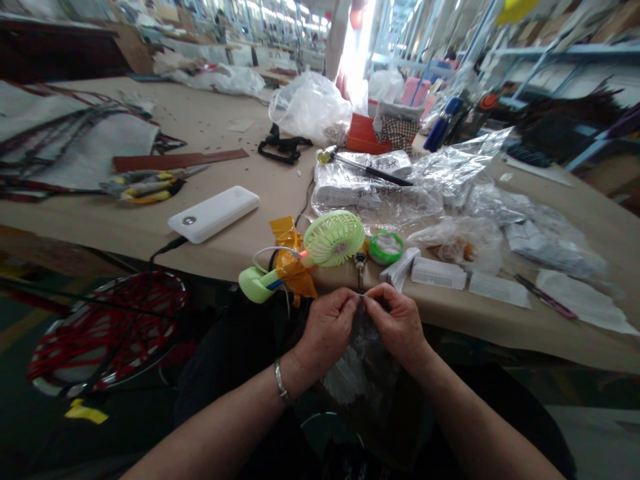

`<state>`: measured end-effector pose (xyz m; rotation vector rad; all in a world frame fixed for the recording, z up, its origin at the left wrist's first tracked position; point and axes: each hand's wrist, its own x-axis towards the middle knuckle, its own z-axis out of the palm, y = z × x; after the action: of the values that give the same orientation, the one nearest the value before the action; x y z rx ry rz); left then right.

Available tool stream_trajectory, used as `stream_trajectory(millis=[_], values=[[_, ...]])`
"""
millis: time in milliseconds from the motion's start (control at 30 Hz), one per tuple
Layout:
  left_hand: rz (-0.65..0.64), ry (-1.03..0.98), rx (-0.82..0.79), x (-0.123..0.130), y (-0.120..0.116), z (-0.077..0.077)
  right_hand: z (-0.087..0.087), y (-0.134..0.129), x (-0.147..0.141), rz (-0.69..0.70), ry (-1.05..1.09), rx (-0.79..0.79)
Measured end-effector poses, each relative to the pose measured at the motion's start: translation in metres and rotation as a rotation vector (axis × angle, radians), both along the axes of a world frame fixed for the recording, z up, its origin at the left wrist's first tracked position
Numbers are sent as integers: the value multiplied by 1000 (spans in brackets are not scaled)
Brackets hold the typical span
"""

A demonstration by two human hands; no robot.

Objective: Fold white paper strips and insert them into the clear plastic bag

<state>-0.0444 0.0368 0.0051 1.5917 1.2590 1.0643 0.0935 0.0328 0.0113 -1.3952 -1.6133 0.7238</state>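
Observation:
My left hand (327, 323) and my right hand (397, 323) meet at the table's front edge, thumbs and index fingers pinched together. Whatever small thing lies between the fingertips is too tiny to make out. Just beyond the fingertips, a small metal fitting with a dark collar (360, 262) stands at the edge. Beneath my hands, over my lap, hangs a clear plastic bag (353, 373). A light green fan (335, 238) is fixed to the edge with orange tape (294, 263). Close by on the right sits a round green tub (385, 247) with pale contents.
Stacks of printed labels (439, 273) and a pink-handled tool (547, 298) lie to the right. A hammer (370, 168) rests on plastic-wrapped bundles (350, 187). Leftward are a white power bank (215, 213), several pliers (150, 185) and a red-corded round stool (110, 327).

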Motion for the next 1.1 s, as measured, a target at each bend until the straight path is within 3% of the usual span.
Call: stream_trajectory(millis=[233, 333, 433, 600, 700, 767, 833, 900, 1033, 1100], values=[[-74, -19, -42, -4, -12, 1, 2, -17, 5, 79, -28, 4], [-103, 37, -61, -13, -16, -6, -7, -32, 22, 155, -106, -23], [-53, 147, -112, -25, -17, -27, -29, -45, 49, 98, -182, -69], [-7, 228, -192, -39, -20, -73, -88, -52, 89, -42, -224, -146], [0, 246, -208, -38, -22, -89, -116, -47, 98, -92, -230, -154], [-3, 253, -207, -36, -22, -94, -124, -44, 98, -108, -232, -150], [-4, 262, -211, -34, -21, -96, -120, -44, 95, -109, -224, -131], [-5, 273, -223, -33, -19, -98, -103, -48, 87, -96, -201, -105], [-20, 300, -268, -34, -17, -103, -36, -73, 75, -51, -105, -77], [-36, 318, -292, -33, -16, -105, 4, -91, 76, 60, 146, -3]])
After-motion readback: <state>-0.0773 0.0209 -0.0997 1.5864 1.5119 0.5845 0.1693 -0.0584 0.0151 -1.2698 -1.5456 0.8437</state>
